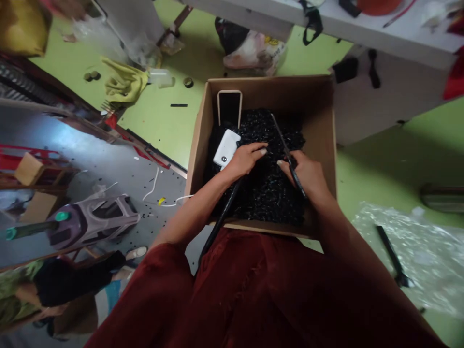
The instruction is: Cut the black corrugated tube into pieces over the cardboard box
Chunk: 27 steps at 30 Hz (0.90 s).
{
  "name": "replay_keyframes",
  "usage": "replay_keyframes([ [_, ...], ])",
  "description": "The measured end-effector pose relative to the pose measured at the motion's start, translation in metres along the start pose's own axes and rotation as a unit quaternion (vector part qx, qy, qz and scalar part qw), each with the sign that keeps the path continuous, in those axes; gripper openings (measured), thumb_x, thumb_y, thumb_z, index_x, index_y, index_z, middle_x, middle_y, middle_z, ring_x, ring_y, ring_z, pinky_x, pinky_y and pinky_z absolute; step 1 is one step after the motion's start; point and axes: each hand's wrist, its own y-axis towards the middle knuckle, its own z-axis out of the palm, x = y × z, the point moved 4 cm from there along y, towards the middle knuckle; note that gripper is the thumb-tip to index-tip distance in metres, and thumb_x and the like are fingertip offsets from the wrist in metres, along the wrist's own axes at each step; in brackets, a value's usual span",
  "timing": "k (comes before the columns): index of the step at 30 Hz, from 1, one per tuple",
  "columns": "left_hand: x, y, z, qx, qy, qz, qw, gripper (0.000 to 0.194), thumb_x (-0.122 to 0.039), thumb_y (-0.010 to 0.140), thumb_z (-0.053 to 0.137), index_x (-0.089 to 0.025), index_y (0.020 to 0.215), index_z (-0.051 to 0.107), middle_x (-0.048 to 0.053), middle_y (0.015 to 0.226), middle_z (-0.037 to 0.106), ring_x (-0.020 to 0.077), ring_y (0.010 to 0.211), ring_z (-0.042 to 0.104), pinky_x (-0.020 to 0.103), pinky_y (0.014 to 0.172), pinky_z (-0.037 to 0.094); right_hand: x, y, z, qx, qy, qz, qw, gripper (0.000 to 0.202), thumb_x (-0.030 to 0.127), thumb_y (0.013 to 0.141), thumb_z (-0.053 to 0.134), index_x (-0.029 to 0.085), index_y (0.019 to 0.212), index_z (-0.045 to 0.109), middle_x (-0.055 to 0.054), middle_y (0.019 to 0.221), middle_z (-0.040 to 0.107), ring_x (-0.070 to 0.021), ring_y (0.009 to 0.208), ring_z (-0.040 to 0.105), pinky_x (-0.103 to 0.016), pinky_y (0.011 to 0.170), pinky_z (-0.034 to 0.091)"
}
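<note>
A cardboard box (318, 116) in front of me holds a heap of small shiny black pieces (268, 193). Over the heap, my left hand (247, 158) is closed, thumb and fingers pinched on something I cannot make out. A black ribbed strip (225, 212) runs from under that hand over the box's near edge. My right hand (306, 171) grips a long thin dark tool (281, 133), its tip pointing away over the heap. A white device (227, 147) lies beside my left wrist, and a phone (230, 108) with a pale frame leans in the far left corner.
On the green table (163, 130) lie a yellow cloth (125, 83), a tape roll (188, 82) and a plastic bag (253, 50). A white shelf (362, 29) crosses the back. Clear plastic (416, 256) is at right, a stroller-like item (97, 217) at left, and another person's arm (50, 311) at lower left.
</note>
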Motion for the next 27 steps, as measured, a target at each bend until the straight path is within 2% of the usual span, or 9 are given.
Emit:
replay_keyframes([
  [1,0.001,0.000,0.000,0.008,-0.005,-0.001,1.000,0.031,-0.024,0.085,0.058,-0.016,0.115,0.065,-0.004,0.052,0.048,0.0053,0.041,0.036,0.020,0.044,0.031,0.000,0.000,0.000,0.004,-0.003,0.003,1.000,0.038,0.047,0.085,0.050,0.022,0.112,0.061,-0.010,0.092,0.071,-0.0287,0.085,0.066,-0.035,0.070,0.046],
  [3,0.001,0.002,0.001,0.026,-0.012,-0.003,1.000,0.035,-0.024,0.086,0.057,-0.015,0.120,0.062,-0.003,0.056,0.052,0.0036,0.037,0.032,0.019,0.038,0.026,-0.001,0.002,0.000,0.010,-0.002,0.009,1.000,0.039,0.048,0.085,0.049,0.022,0.112,0.060,-0.010,0.094,0.071,-0.0290,0.086,0.066,-0.035,0.070,0.046],
  [8,0.000,0.002,0.007,0.058,-0.051,-0.022,0.997,0.034,-0.016,0.086,0.054,-0.017,0.120,0.057,0.002,0.085,0.064,0.0010,0.038,0.035,0.018,0.034,0.026,-0.004,0.003,0.001,0.021,-0.001,0.010,1.000,0.040,0.048,0.086,0.048,0.022,0.114,0.058,-0.011,0.097,0.070,-0.0287,0.089,0.065,-0.035,0.072,0.045],
  [12,-0.003,0.000,0.009,0.046,-0.083,-0.029,0.995,0.022,-0.018,0.085,0.057,-0.016,0.107,0.054,0.000,0.086,0.065,0.0002,0.038,0.036,0.016,0.034,0.026,-0.001,0.003,0.005,0.058,0.022,-0.020,0.998,0.044,0.051,0.086,0.047,0.021,0.117,0.055,-0.011,0.098,0.069,-0.0289,0.088,0.064,-0.035,0.071,0.045],
  [15,-0.003,0.001,0.008,0.034,-0.077,-0.021,0.996,0.011,-0.023,0.086,0.058,-0.015,0.093,0.053,0.000,0.084,0.065,-0.0001,0.038,0.036,0.016,0.034,0.027,0.000,0.003,0.008,0.062,0.042,-0.043,0.996,0.047,0.053,0.086,0.046,0.020,0.118,0.053,-0.011,0.101,0.067,-0.0289,0.088,0.063,-0.036,0.071,0.045],
  [18,0.000,0.002,0.007,0.031,-0.028,0.000,0.999,0.021,-0.034,0.089,0.055,-0.014,0.081,0.053,0.000,0.077,0.062,0.0000,0.038,0.036,0.016,0.034,0.027,-0.002,0.004,0.008,0.043,0.053,-0.046,0.997,0.047,0.053,0.086,0.047,0.019,0.118,0.053,-0.012,0.102,0.066,-0.0287,0.087,0.063,-0.037,0.072,0.045],
  [21,0.003,0.005,0.006,0.029,0.006,0.009,1.000,0.025,-0.039,0.091,0.049,-0.015,0.086,0.055,-0.002,0.070,0.057,0.0011,0.038,0.036,0.016,0.035,0.027,-0.005,0.005,0.004,0.002,0.069,-0.037,0.997,0.047,0.052,0.085,0.048,0.019,0.117,0.054,-0.012,0.101,0.066,-0.0288,0.087,0.062,-0.039,0.072,0.046],
  [24,0.005,0.005,0.005,0.012,0.015,-0.006,1.000,0.015,-0.028,0.089,0.052,-0.017,0.099,0.054,-0.004,0.068,0.053,0.0016,0.037,0.035,0.017,0.034,0.026,-0.008,0.006,-0.002,-0.035,0.095,-0.019,0.995,0.045,0.052,0.085,0.049,0.020,0.115,0.055,-0.010,0.096,0.066,-0.0282,0.085,0.062,-0.039,0.072,0.046],
  [27,0.003,0.005,0.004,-0.003,-0.023,-0.029,0.999,0.015,-0.021,0.087,0.054,-0.017,0.102,0.053,-0.003,0.075,0.054,0.0014,0.037,0.035,0.018,0.033,0.025,-0.013,0.008,-0.007,-0.051,0.124,0.007,0.991,0.044,0.051,0.083,0.052,0.020,0.114,0.056,-0.008,0.091,0.067,-0.0276,0.083,0.062,-0.039,0.073,0.047],
])
